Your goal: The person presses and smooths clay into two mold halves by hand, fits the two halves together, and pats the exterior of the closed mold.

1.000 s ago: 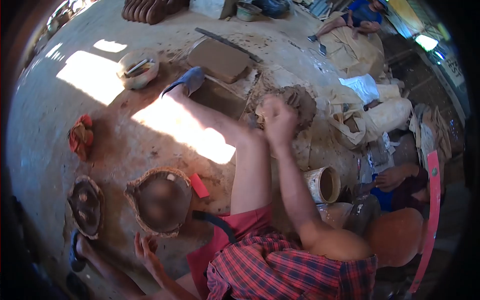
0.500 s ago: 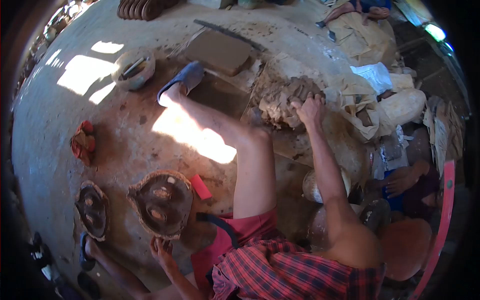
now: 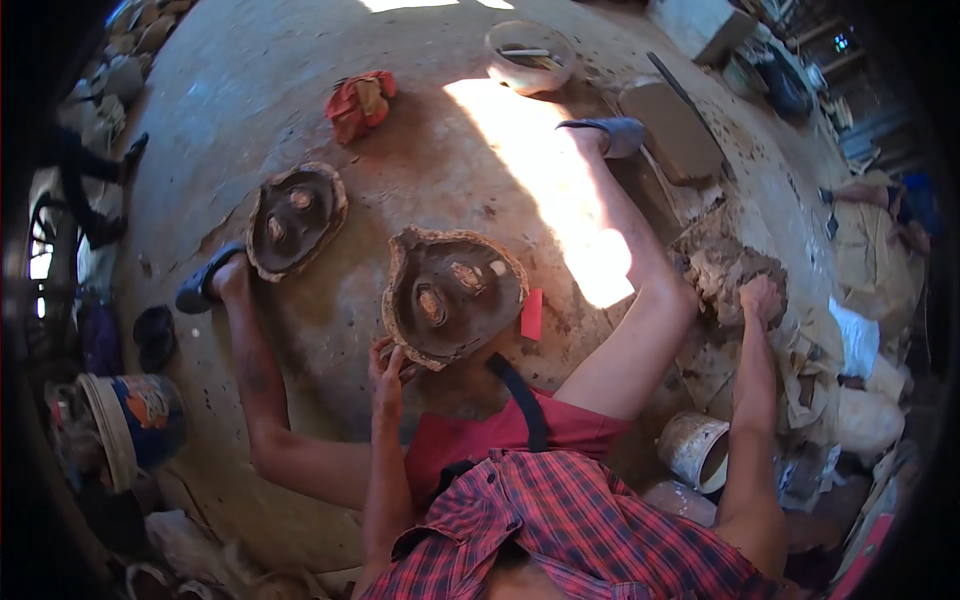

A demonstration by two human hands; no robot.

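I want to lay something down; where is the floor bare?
Bare floor lies between the red cloth and the nearer rough-rimmed dish, and left of that cloth. It's crowded rightward: clay heap, right hand, white bucket.

Right grip [image 3: 761, 299] on clay [image 3: 718, 268], left grip [image 3: 386, 368] at dish [image 3: 468, 325]

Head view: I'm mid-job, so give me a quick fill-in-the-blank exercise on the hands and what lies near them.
1. The hand on the clay lump is the person's ____ one.
2. Of the larger hollow piece and the smaller hollow piece, the left hand is at the rim of the ____ one.
3. The flat strip beside the larger hollow piece is ____ in colour.

Missing words: right; larger; red.
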